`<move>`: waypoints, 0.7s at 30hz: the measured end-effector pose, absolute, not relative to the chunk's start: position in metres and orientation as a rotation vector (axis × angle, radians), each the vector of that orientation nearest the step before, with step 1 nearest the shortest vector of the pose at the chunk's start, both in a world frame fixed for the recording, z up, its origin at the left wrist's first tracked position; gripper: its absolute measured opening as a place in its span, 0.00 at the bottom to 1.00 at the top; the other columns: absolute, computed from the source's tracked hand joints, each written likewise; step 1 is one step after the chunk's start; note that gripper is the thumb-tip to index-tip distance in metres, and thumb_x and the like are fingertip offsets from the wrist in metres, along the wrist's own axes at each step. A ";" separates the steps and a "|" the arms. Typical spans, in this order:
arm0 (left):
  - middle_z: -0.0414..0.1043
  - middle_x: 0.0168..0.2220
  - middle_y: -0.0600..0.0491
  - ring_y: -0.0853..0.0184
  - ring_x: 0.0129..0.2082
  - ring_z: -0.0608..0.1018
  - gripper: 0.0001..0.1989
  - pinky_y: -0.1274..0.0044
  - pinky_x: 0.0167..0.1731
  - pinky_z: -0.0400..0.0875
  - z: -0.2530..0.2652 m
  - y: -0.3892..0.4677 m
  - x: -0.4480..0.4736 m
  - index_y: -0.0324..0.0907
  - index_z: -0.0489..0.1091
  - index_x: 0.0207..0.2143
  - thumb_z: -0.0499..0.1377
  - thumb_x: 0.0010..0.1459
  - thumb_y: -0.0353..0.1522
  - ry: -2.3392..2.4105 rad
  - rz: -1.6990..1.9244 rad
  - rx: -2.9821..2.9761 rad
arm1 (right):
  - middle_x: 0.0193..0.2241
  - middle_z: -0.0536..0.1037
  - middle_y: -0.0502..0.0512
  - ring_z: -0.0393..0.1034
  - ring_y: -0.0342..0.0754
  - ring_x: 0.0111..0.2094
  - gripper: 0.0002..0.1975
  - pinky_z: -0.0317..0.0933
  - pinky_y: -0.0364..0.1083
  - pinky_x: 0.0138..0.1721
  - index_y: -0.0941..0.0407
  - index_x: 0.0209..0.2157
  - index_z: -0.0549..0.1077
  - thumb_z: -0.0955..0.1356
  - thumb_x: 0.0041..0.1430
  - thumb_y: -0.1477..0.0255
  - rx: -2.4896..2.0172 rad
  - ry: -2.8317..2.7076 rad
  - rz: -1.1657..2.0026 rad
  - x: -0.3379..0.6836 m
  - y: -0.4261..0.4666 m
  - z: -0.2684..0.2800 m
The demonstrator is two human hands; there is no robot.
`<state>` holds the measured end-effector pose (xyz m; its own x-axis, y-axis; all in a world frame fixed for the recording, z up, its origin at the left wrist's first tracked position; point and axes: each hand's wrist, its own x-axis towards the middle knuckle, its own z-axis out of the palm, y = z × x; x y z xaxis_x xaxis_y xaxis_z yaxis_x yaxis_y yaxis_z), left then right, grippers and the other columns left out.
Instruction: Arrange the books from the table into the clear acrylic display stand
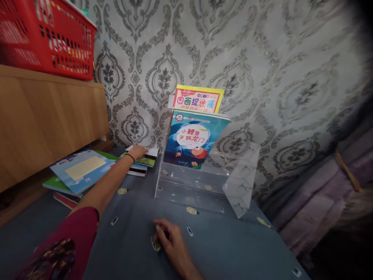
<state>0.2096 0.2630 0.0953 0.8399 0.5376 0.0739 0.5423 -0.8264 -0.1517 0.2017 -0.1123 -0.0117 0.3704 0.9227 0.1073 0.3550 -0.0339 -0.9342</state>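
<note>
My left hand [138,151] reaches to the back of the table and lies on a small stack of books [151,152] by the wall, fingers stretched over the top one. Whether its fingertips grip an edge is hard to see. Near the front, my right hand [171,239] rests by the tabletop with loosely bent fingers and a gap at the thumb; nothing is in it. Between and beyond them stands a clear acrylic book rack [192,190] with stepped tiers. In its back tiers lean a blue picture book [189,138] with a red fish and, behind that, a yellow-edged book [199,99].
A loose pile of books [84,171] lies at the left, partly behind my left forearm. Beside it is a wooden cabinet [52,120] bearing a red plastic basket [70,42]. The table [131,241] has a dark blue cover. Fabric [317,202] hangs at the right.
</note>
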 end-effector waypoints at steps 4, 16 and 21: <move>0.79 0.45 0.41 0.56 0.44 0.80 0.18 0.65 0.46 0.72 0.096 0.281 0.233 0.43 0.76 0.46 0.61 0.53 0.22 -0.768 0.121 -2.877 | 0.24 0.80 0.57 0.75 0.51 0.27 0.38 0.68 0.47 0.33 0.57 0.49 0.78 0.58 0.62 0.40 -1.586 -1.162 0.725 0.204 -0.112 -0.023; 0.77 0.47 0.35 0.54 0.48 0.79 0.22 0.68 0.47 0.69 0.098 0.277 0.217 0.33 0.68 0.56 0.50 0.60 0.21 -0.590 0.089 -2.871 | 0.25 0.81 0.56 0.75 0.50 0.28 0.34 0.66 0.46 0.31 0.56 0.47 0.79 0.59 0.63 0.42 -1.596 -1.135 0.783 0.205 -0.113 -0.012; 0.76 0.49 0.36 0.54 0.49 0.78 0.22 0.67 0.49 0.67 0.102 0.261 0.184 0.37 0.66 0.58 0.49 0.62 0.23 -0.546 0.101 -2.865 | 0.24 0.81 0.55 0.74 0.49 0.27 0.32 0.64 0.45 0.29 0.56 0.46 0.79 0.59 0.64 0.45 -1.578 -1.155 0.776 0.204 -0.113 -0.002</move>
